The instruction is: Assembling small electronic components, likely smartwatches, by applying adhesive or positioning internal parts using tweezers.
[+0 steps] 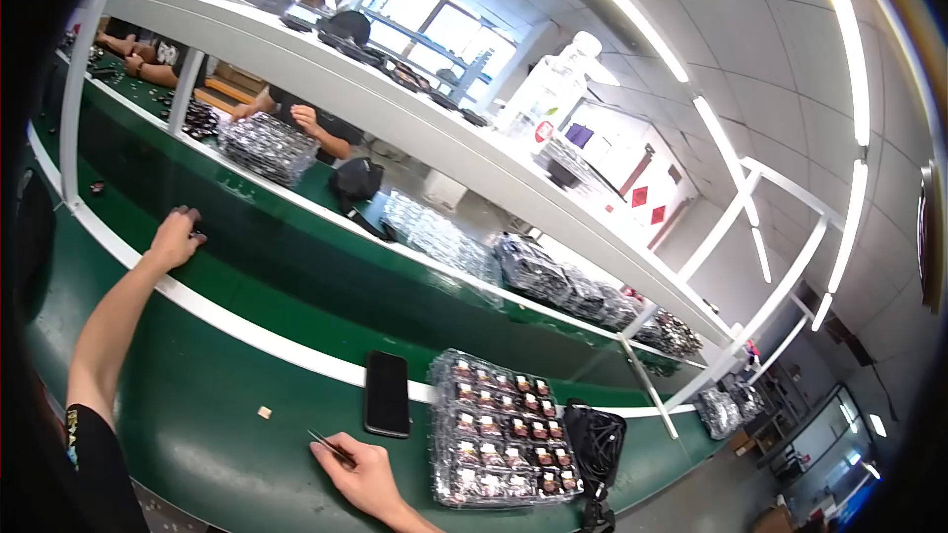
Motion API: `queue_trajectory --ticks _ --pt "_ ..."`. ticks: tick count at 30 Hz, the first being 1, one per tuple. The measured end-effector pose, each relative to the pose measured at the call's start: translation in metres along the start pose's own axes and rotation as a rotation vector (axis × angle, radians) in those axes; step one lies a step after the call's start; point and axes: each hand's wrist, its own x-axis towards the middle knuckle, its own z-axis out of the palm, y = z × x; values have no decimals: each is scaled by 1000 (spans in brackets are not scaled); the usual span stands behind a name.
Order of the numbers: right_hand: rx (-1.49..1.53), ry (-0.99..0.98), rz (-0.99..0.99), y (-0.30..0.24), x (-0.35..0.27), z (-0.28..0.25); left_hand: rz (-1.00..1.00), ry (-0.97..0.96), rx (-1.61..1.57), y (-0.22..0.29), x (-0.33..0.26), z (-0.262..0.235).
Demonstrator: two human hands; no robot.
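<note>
My left hand (pixel 176 240) reaches over the white rail onto the dark green belt. Its fingers are curled around something small and dark that I cannot make out. Low in the middle, my right hand (pixel 361 477) is closed on thin dark tweezers (pixel 330 445), their tip pointing up and left. A small beige piece (pixel 265 413) lies on the green table just beyond that tip. Right of this hand sits a clear plastic tray (pixel 441 454) with rows of small dark parts topped with white. A black phone (pixel 386 394) lies between the tray and the rail.
A black cable bundle (pixel 595 444) lies right of the tray. A white shelf (pixel 434 123) crosses above the belt, carrying a clear bottle (pixel 546 89). Beyond are stacked plastic trays (pixel 267 150) with another person's hands (pixel 306 120) on them. One small dark part (pixel 97 188) lies on the belt.
</note>
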Motion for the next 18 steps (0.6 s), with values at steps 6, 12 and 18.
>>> queue_trajectory --ticks 6,12,18 --pt "119 117 1 -14 -10 22 287 -82 -318 77 -45 3" --pt "341 330 82 2 2 -1 608 -536 -557 219 -166 -28" --pt "427 243 197 -2 4 -3 640 -912 -622 219 -215 -35"
